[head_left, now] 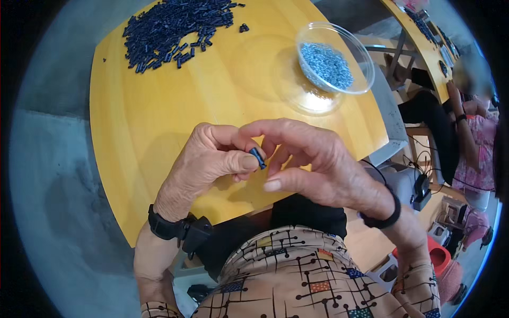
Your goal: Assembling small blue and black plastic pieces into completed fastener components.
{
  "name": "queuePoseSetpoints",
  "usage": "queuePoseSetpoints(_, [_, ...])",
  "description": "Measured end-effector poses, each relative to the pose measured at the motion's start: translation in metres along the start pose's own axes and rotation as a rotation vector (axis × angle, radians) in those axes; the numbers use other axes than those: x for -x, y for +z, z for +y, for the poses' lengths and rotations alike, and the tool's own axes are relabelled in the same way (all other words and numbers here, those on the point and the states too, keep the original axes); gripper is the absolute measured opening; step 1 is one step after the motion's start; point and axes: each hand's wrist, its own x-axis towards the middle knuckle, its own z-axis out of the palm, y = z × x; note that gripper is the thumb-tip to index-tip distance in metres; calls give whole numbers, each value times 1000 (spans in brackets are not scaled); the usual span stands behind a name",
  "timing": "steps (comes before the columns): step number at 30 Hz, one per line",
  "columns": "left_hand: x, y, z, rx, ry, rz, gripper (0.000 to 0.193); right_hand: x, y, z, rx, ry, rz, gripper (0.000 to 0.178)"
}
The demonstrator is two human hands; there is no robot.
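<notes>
Between the thumb and bent fingers of my left hand (214,153) is a small black cylindrical plastic piece (257,158), tilted, its lower end sticking out. My right hand (307,156) is just to its right, thumb and fingers apart in a loose curve, with nothing visible between them. The right index finger reaches over close to the left fingers. Both hands are above the near part of the yellow table (154,122). A heap of similar black pieces (175,32) lies at the far left of the table.
A clear plastic bowl (366,79) holding many small silvery metal parts stands at the table's far right. A few black pieces (244,28) lie apart from the heap. Another person (469,116) sits at a second table (419,40) on the right. Cables and a red container (439,255) are on that side.
</notes>
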Motion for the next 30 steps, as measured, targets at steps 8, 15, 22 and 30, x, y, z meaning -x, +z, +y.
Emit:
queuePoseSetpoints(8, [-2, 12, -16, 137, 28, -104, 23, 14, 22, 25, 67, -338, 295, 37])
queuePoseSetpoints(15, [1, 10, -19, 90, -30, -85, 26, 13, 31, 34, 120, -490, 436, 29])
queuePoseSetpoints(22, [-2, 9, -16, 31, -28, -72, 24, 9, 35, 39, 52, -506, 497, 19])
queuePoseSetpoints(30, [5, 28, -9, -267, -55, 44, 17, 39, 14, 24, 179, -493, 382, 24])
